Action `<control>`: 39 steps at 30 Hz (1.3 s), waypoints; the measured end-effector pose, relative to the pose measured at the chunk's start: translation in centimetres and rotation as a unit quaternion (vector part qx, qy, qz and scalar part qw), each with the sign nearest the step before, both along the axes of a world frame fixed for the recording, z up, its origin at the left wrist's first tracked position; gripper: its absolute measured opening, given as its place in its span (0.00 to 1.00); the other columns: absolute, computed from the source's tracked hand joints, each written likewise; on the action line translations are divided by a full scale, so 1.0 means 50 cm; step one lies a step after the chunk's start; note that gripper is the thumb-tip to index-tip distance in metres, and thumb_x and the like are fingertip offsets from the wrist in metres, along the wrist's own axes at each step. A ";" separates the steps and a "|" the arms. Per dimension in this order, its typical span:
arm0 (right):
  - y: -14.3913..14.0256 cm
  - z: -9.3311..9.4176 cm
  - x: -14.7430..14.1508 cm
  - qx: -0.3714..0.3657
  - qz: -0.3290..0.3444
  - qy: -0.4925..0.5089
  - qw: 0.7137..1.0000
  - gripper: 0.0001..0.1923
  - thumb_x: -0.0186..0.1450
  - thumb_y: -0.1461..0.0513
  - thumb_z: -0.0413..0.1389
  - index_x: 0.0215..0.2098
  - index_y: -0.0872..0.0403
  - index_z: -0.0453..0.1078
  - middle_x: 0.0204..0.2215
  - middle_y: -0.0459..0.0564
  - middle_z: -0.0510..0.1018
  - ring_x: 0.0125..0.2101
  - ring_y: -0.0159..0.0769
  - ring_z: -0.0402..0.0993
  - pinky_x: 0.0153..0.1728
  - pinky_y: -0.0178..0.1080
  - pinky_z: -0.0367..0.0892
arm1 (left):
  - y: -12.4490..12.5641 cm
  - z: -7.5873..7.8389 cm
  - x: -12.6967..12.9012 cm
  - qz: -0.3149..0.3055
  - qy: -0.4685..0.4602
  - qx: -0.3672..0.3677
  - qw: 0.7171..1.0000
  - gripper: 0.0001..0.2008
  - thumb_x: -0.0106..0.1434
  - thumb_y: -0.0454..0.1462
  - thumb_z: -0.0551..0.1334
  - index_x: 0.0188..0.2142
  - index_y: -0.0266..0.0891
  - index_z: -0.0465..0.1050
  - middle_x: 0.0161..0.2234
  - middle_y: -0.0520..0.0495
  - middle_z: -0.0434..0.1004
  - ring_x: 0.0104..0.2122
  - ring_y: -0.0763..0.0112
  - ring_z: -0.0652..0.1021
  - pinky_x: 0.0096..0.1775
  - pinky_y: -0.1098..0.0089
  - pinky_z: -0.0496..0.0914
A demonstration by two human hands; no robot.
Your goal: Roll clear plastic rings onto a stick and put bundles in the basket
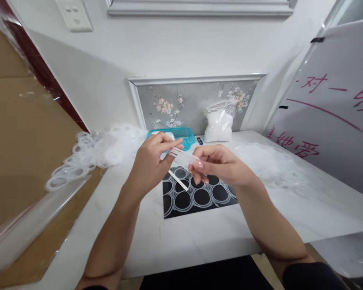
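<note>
both hands raised just above the white desk (199, 237), meeting over the black mat printed with rows of white circles (199, 195). left hand (153, 163) closed in a pinch, thumb and forefinger tips on the near end of a small bundle of clear, thin plastic rings (181, 156). right hand (220, 165) likewise narrowed to a pinch, fingertips (199, 164) gripping the other end of that same bundle. bundle thus held between the two hands, long axis running roughly left to right and tilting slightly down toward the right hand, neither hand clearly nearer than the other, both touching it. hanging below the left hand, a slim white stick (178, 180), slanting down to the right over the mat; cannot tell whether gripped or merely lying there. behind the hands, a shallow turquoise plastic tray (186, 136), and further right a clear bag of white granules (219, 123) leaning against a grey floral panel (196, 102). heaps of loose translucent rings (87, 155) spread at far left, a second hazy heap (269, 161) at right, both well apart from the pinched bundle. brown cardboard (24, 133) at the left edge.
</note>
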State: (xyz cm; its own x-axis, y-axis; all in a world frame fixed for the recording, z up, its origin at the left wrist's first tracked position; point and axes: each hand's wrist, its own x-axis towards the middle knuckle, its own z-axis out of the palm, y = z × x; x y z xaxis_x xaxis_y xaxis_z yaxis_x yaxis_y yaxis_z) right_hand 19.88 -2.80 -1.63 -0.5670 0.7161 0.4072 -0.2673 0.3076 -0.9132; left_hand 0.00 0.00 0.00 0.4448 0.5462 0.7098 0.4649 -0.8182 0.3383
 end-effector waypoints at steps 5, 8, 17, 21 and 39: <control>-0.023 0.017 0.005 0.057 -0.002 -0.197 0.979 0.13 0.67 0.55 0.56 0.43 0.56 0.76 0.35 0.50 0.81 0.24 0.26 0.71 0.26 0.31 0.69 | 0.011 0.002 -0.012 -0.035 0.005 0.064 0.997 0.14 0.71 0.38 0.57 0.52 0.45 0.75 0.38 0.48 0.74 0.38 0.69 0.74 0.42 0.65 0.68; -0.029 0.024 0.003 0.082 -0.014 -0.259 0.962 0.15 0.69 0.56 0.54 0.46 0.55 0.76 0.36 0.49 0.80 0.29 0.30 0.74 0.32 0.34 0.70 | 0.005 0.006 -0.015 -0.045 0.007 0.106 0.993 0.14 0.71 0.37 0.57 0.54 0.47 0.74 0.37 0.49 0.75 0.37 0.70 0.73 0.42 0.66 0.68; -0.014 0.008 0.002 0.018 0.017 -0.051 0.998 0.27 0.65 0.59 0.58 0.62 0.48 0.63 0.56 0.51 0.73 0.59 0.41 0.66 0.61 0.48 0.60 | -0.002 0.012 -0.012 -0.083 0.089 0.156 0.980 0.48 0.50 0.61 0.66 0.66 0.49 0.54 0.50 0.42 0.68 0.49 0.58 0.70 0.51 0.57 0.66; -0.018 0.007 0.006 -0.050 0.058 0.011 0.997 0.29 0.62 0.60 0.62 0.61 0.48 0.65 0.62 0.50 0.67 0.64 0.44 0.57 0.63 0.51 0.56 | -0.001 0.016 -0.017 -0.096 0.083 0.149 0.981 0.55 0.49 0.61 0.67 0.69 0.50 0.45 0.56 0.40 0.63 0.54 0.53 0.67 0.55 0.52 0.64; 0.011 -0.014 -0.036 0.036 -0.177 -0.163 0.970 0.09 0.62 0.64 0.56 0.25 0.55 0.74 0.20 0.41 0.72 0.24 0.28 0.67 0.28 0.34 0.63 | 0.015 0.009 -0.009 -0.084 0.048 0.312 0.945 0.12 0.62 0.44 0.67 0.44 0.45 0.74 0.41 0.47 0.75 0.43 0.64 0.75 0.45 0.60 0.70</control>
State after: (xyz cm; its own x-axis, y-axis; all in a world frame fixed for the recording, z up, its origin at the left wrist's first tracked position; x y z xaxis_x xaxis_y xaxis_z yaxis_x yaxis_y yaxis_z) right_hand 18.09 -2.23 -2.36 -0.3984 0.8653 0.3041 0.1652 0.3938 -0.9042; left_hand -0.47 0.76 0.44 0.5664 -0.0510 0.8226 0.3137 -0.9096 -0.2724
